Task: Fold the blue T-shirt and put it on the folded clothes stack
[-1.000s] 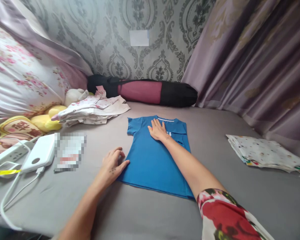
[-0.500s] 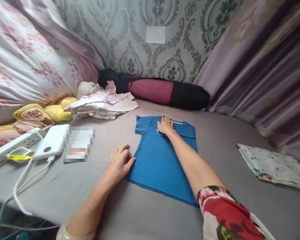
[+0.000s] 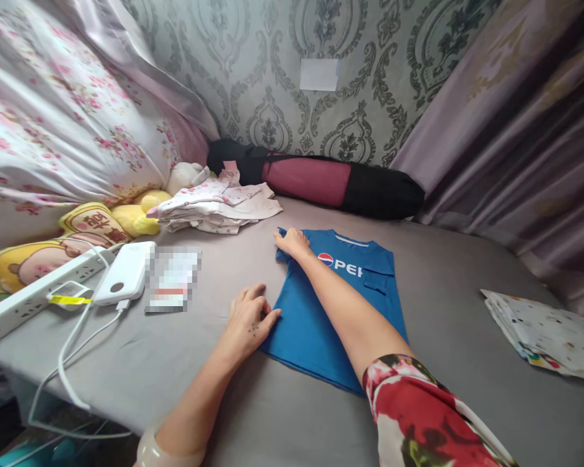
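Observation:
A blue T-shirt [image 3: 311, 324] lies flat, front up, with a round logo and white letters on its chest. Its right-hand sleeve is folded inward over part of the lettering. My right hand [image 3: 292, 242] has its fingers closed on the left-hand sleeve near the shoulder; that forearm crosses the shirt and hides part of it. At the shirt's lower left side, my left hand [image 3: 250, 318] rests with fingers loosely bent and apart, the thumb touching the shirt's edge.
A pile of pale clothes [image 3: 219, 204] sits behind on the left, near yellow plush toys [image 3: 143, 213]. A black and maroon long bag [image 3: 306, 178] lies along the wall. Folded patterned cloth [image 3: 549, 334] is at right. A power bank [image 3: 126, 272], cables and power strip [image 3: 34, 292] lie left.
My right hand has moved left from the shirt's chest to its left-hand sleeve, uncovering the logo and letters. My left hand stays by the shirt's edge. The view has shifted slightly.

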Motion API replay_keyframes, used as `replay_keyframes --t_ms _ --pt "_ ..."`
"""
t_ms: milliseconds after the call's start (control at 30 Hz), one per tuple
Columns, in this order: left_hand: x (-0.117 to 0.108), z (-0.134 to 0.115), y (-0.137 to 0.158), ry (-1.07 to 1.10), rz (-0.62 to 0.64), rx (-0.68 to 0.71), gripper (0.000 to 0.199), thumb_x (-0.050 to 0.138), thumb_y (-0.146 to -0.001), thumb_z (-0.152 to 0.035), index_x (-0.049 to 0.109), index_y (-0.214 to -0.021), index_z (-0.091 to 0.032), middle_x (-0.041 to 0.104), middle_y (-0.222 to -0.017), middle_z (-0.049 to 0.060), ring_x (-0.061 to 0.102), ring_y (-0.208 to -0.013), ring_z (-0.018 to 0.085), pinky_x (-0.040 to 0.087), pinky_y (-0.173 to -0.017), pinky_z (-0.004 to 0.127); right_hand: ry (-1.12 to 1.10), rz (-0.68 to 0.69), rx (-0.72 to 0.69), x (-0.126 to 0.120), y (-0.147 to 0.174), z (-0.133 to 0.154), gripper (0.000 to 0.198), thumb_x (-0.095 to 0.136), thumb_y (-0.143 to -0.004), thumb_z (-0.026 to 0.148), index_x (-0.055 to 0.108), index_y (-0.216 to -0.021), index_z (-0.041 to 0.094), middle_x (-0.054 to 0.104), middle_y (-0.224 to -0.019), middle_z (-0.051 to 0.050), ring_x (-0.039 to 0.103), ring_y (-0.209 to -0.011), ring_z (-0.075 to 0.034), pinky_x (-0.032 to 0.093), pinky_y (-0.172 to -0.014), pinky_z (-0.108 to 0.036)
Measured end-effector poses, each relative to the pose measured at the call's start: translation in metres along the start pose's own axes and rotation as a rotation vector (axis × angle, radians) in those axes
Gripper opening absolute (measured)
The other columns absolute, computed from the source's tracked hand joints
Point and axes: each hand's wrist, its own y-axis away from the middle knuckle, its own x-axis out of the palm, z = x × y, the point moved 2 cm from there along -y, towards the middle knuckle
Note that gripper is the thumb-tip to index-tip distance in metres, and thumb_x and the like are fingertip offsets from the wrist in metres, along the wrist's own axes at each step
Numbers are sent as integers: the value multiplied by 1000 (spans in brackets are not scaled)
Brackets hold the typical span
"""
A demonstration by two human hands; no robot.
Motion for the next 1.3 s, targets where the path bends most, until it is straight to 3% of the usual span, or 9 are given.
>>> replay_keyframes --t_ms 67,133,300,433,600,700,833,1067,1300 --pt "0 0 0 0 -3 3 23 63 -82 -38 60 -66 -23 58 -135 11 48 -127 32 38 -104 53 -31 9 72 3 -1 6 59 57 -86 49 61 -126 6 64 -123 -24 62 -114 -33 49 -91 -38" --pt "0 0 0 -1 1 1 24 64 -82 -39 59 -65 -23 57 -135 11 48 -127 33 39 -103 53 -95 1 134 6 -1 9 56 63 -83 37 58 -129 6 61 -128 -25 60 -118 -33 47 -95 -39" --pt "1 3 2 -22 26 3 23 64 -81 -38 59 -66 -22 55 -138 11 45 -130 34 40 -103 53 -270 -18 150 9 -6 1 34 60 -77 17 70 -109 12 67 -119 -22 61 -116 -32 47 -95 -39" --pt "2 4 3 -35 28 23 18 62 -81 -36 61 -69 -22 54 -139 12 44 -130 35 38 -103 55 -488 -26 151 4 -12 -22 17 58 -75 18 71 -84 17 73 -86 -11 70 -86 -25 53 -77 -31" --pt "-6 -4 4 22 38 -20 15 59 -79 -33 62 -68 -23 58 -133 10 46 -127 34 38 -102 54 -847 -112 203 -13 -7 -56 15 46 -77 18 53 -65 20 49 -50 5 55 -49 -12 45 -50 -20" --pt "-14 -12 5 134 53 -25 19 56 -80 -38 60 -71 -22 67 -100 7 60 -99 26 47 -89 43 -1036 -141 232 -26 4 -75 12 45 -75 17 44 -64 22 41 -47 8 49 -45 -10 44 -48 -19" --pt "-15 -21 7 343 150 -91 31 53 -82 -50 56 -72 -21 51 -60 -3 48 -58 14 40 -57 26 -1213 -129 235 -38 24 -96 7 48 -69 16 45 -72 23 46 -50 9 50 -45 -9 48 -50 -20" --pt "-7 -29 11 542 204 -89 35 59 -81 -54 57 -81 -18 41 -57 -6 37 -54 10 30 -50 22 -1316 -119 263 -47 46 -125 19 51 -68 12 51 -83 23 53 -55 9 51 -44 -9 48 -49 -21" --pt "1 -33 14 458 327 -25 33 56 -85 -50 61 -92 -18 44 -62 -5 38 -57 10 31 -53 22 -1272 -97 354 -45 50 -142 24 49 -69 5 51 -85 23 52 -52 9 53 -43 -10 53 -51 -23"
